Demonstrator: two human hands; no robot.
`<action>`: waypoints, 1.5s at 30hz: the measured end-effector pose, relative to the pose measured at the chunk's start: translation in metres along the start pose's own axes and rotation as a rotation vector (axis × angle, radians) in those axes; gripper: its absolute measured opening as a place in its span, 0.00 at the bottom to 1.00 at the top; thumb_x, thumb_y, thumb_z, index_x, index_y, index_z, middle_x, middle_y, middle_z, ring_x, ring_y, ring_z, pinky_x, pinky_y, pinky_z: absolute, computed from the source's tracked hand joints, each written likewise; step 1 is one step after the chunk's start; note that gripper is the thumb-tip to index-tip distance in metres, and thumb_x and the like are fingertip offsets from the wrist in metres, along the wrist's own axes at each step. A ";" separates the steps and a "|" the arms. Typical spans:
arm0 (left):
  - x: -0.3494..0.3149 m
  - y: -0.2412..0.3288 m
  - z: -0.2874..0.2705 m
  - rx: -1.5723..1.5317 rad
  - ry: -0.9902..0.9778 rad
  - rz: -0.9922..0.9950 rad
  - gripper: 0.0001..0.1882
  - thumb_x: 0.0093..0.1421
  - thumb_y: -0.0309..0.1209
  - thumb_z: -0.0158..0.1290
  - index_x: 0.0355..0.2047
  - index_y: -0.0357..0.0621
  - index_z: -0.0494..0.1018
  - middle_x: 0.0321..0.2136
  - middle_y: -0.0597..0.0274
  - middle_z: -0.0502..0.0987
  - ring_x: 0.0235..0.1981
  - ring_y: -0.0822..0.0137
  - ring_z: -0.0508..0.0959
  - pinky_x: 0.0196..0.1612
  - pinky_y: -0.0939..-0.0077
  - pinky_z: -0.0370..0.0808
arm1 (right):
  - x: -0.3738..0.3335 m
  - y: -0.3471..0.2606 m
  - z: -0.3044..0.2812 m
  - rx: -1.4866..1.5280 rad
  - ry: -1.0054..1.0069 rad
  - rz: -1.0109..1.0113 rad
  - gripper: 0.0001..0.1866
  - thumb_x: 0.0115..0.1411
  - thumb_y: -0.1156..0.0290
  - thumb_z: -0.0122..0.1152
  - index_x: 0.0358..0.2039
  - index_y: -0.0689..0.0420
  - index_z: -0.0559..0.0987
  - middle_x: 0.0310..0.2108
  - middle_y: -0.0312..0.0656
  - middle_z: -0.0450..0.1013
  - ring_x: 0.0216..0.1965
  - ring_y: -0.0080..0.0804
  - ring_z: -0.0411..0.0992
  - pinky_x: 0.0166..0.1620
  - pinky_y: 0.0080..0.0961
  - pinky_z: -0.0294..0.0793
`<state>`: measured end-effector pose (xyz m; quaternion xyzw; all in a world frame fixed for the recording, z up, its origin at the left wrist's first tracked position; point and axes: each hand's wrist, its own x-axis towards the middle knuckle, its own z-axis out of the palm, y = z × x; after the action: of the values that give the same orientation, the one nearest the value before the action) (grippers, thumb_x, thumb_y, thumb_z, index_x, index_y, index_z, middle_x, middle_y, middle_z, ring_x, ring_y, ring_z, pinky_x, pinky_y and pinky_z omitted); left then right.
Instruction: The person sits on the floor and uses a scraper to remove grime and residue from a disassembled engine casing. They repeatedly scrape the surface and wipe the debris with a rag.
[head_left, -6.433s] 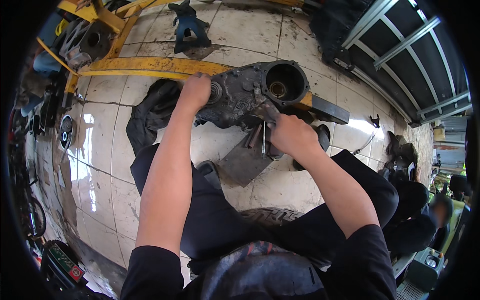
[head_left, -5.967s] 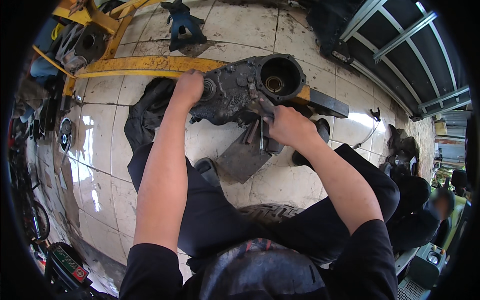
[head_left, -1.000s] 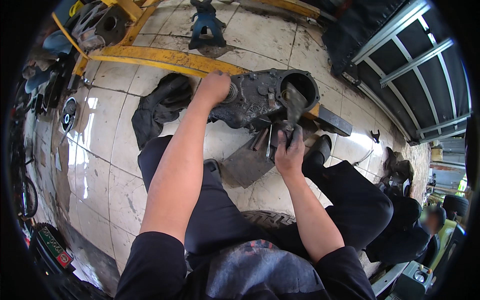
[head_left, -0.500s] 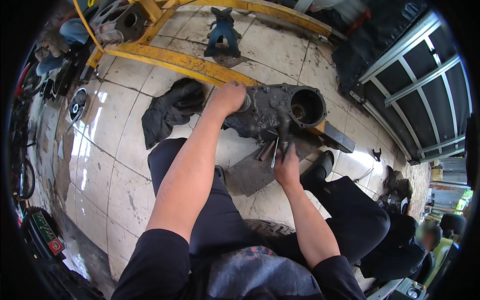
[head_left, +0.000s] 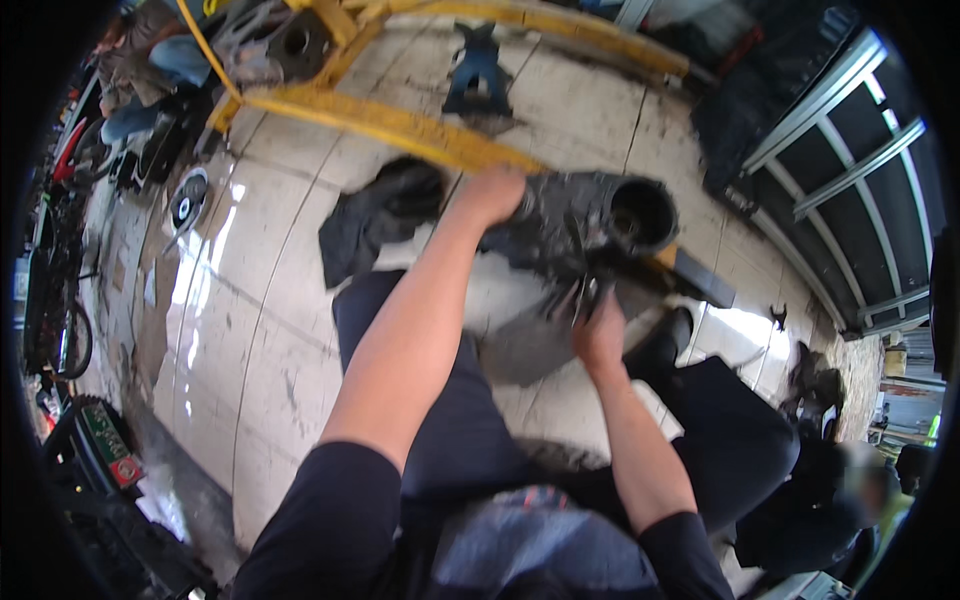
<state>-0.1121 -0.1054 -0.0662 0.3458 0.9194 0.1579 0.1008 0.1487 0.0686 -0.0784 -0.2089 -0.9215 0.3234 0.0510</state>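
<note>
One grimy, dark casing (head_left: 553,212): left grip (head_left: 497,193) clasps its end, right grip (head_left: 600,330) a tool (head_left: 589,290).

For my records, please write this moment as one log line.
left hand: at metal housing; right hand: gripping blurred tool; nearby: black cloth

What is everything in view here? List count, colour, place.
Metal casing: one, dark grey, centre
Blurred tool: one, dark, in right hand
Frame: one, yellow, across top
Stand: one, blue, upper middle
Cloth: one, black, left of casing
Plate: one, grey, nearer than casing
Ringed part: one, dark, left floor
Barred panel: one, black, upper right
Forked part: one, dark, right floor
Floor: one, pale tiles, beneath
Other people: at least two, mixed clothing, edges
Edge clutter: uncountable, blurred
Legs: two, black-clad, below
Left hand: one, bare, at casing
Right hand: one, bare, holding tool
</note>
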 end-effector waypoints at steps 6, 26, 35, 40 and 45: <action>-0.024 0.047 -0.072 -0.511 -0.004 -0.437 0.24 0.68 0.40 0.40 0.46 0.33 0.79 0.55 0.32 0.74 0.58 0.37 0.73 0.60 0.50 0.71 | 0.009 -0.004 -0.002 0.052 -0.045 0.007 0.22 0.67 0.70 0.55 0.59 0.67 0.68 0.47 0.64 0.77 0.51 0.62 0.76 0.51 0.46 0.74; -0.162 -0.204 0.129 -0.291 -0.108 -0.954 0.44 0.59 0.49 0.61 0.70 0.45 0.57 0.64 0.43 0.67 0.65 0.40 0.66 0.63 0.43 0.68 | -0.040 -0.018 -0.028 -0.172 -0.530 0.033 0.25 0.63 0.69 0.59 0.56 0.71 0.68 0.48 0.72 0.73 0.53 0.69 0.71 0.56 0.50 0.72; -0.167 -0.217 0.135 -0.494 0.297 -1.037 0.58 0.51 0.42 0.70 0.71 0.33 0.46 0.57 0.33 0.73 0.60 0.40 0.73 0.61 0.52 0.71 | 0.013 -0.075 -0.147 -0.250 -0.501 0.008 0.18 0.65 0.65 0.61 0.49 0.66 0.73 0.34 0.56 0.77 0.39 0.54 0.76 0.45 0.43 0.74; -0.144 -0.207 0.165 -0.318 0.004 -0.852 0.46 0.51 0.40 0.70 0.65 0.32 0.62 0.50 0.33 0.78 0.56 0.42 0.77 0.58 0.55 0.74 | 0.048 -0.034 -0.136 -0.020 -0.263 0.106 0.12 0.65 0.68 0.61 0.39 0.63 0.72 0.22 0.41 0.71 0.24 0.29 0.70 0.31 0.31 0.70; -0.141 -0.190 0.108 -0.483 0.040 -0.735 0.26 0.60 0.42 0.60 0.52 0.34 0.78 0.50 0.35 0.79 0.55 0.42 0.77 0.57 0.59 0.73 | 0.073 -0.036 -0.122 0.184 -0.231 0.194 0.13 0.64 0.67 0.61 0.37 0.66 0.73 0.29 0.50 0.72 0.32 0.44 0.72 0.40 0.39 0.71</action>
<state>-0.0908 -0.3106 -0.2241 -0.0406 0.9197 0.3288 0.2106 0.0980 0.1439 0.0367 -0.2529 -0.8633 0.4316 -0.0676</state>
